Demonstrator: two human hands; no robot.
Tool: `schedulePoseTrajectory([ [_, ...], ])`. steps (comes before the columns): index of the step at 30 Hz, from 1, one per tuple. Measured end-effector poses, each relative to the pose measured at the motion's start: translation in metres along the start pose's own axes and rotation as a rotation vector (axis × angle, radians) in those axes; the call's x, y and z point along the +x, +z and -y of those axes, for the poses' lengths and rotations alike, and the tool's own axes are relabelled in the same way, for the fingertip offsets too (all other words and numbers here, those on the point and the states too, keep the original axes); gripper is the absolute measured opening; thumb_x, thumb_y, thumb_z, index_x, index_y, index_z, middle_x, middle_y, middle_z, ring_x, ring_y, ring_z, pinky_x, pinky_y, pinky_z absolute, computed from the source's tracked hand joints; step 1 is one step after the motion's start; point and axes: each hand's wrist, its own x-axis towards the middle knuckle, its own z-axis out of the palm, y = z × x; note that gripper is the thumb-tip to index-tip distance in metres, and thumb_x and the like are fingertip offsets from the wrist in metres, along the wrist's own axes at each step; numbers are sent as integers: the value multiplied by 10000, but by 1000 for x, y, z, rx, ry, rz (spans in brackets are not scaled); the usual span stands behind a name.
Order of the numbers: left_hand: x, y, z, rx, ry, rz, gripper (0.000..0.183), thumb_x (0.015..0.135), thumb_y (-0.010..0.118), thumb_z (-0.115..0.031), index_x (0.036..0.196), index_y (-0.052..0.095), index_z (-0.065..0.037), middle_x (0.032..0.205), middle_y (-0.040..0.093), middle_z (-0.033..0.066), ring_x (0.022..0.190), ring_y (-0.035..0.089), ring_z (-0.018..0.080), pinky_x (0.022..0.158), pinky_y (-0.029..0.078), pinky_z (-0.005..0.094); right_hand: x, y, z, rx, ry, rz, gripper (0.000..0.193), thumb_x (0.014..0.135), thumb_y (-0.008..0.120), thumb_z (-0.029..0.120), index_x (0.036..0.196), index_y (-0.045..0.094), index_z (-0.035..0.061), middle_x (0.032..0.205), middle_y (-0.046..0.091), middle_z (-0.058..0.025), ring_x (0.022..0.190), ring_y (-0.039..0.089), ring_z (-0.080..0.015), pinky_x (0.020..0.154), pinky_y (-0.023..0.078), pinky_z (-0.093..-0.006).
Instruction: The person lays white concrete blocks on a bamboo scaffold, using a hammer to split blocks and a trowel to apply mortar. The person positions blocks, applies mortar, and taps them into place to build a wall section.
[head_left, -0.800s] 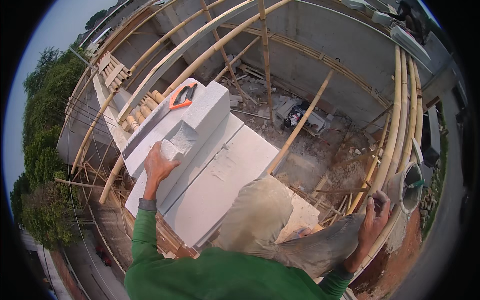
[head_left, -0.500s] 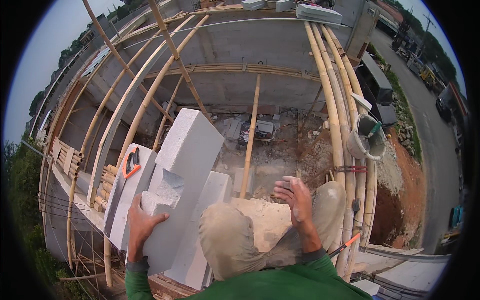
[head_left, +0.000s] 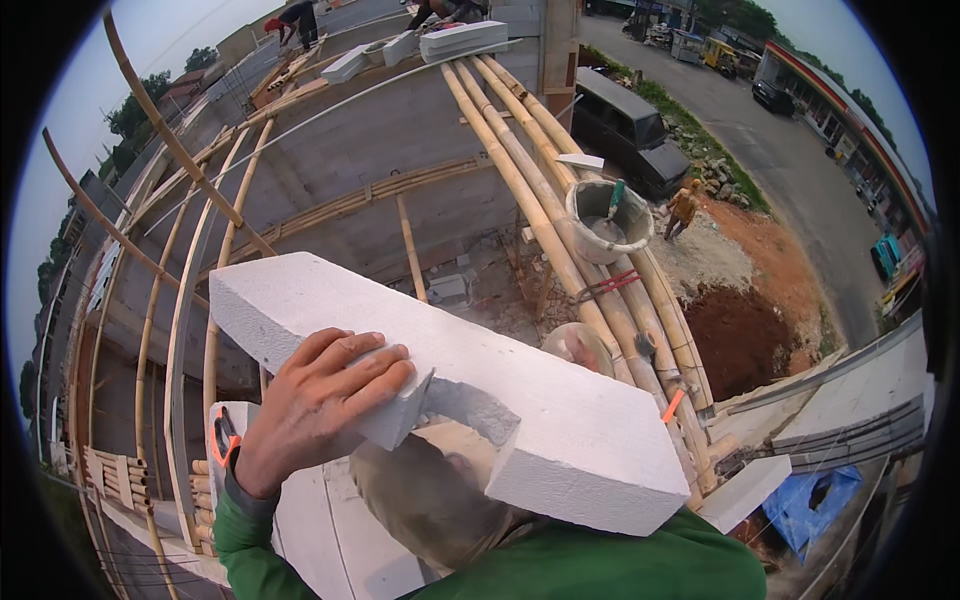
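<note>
1. Gray walls (head_left: 340, 180) stand far off.
2. Near left, 1 orange saw handle (head_left: 220, 435) lies on a white slab (head_left: 242, 412).
3. The left hand (head_left: 325, 400) grips the edge of a big notched block (head_left: 430, 325).
4. That white block slants across the near middle.
5. I cannot tell the right hand's grip.
6. Farther right, 1 gray bucket (head_left: 588, 235) sits on bamboo poles (head_left: 522, 195).

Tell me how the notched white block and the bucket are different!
The notched white block is long and flat-sided; the bucket is round and open. The left hand grips the notched white block; no hand touches the bucket, which holds a green-handled tool. Both look pale.
</note>
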Motion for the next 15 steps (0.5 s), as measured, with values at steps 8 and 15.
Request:
schedulePoseTrajectory([
  [8, 158, 21, -18, -48, 400, 71, 936, 560, 975, -164, 1423, 619, -239, 1425, 692, -9, 1315, 631, 245, 1236, 472, 452, -42, -48, 70, 43, 18, 132, 820, 1003, 606, 601, 1533, 523, -19, 1368, 660, -262, 1214, 700, -323, 1001, 576, -515],
  [15, 218, 20, -29, 33, 520, -228, 933, 553, 961, -64, 1405, 647, -276, 1411, 697, -54, 1339, 623, 230, 1294, 441, 431, -83, -27, 155, -126, -17, 142, 806, 989, 627, 565, 1523, 525, -30, 1340, 671, -251, 1167, 726, -309, 960, 613, -472],
])
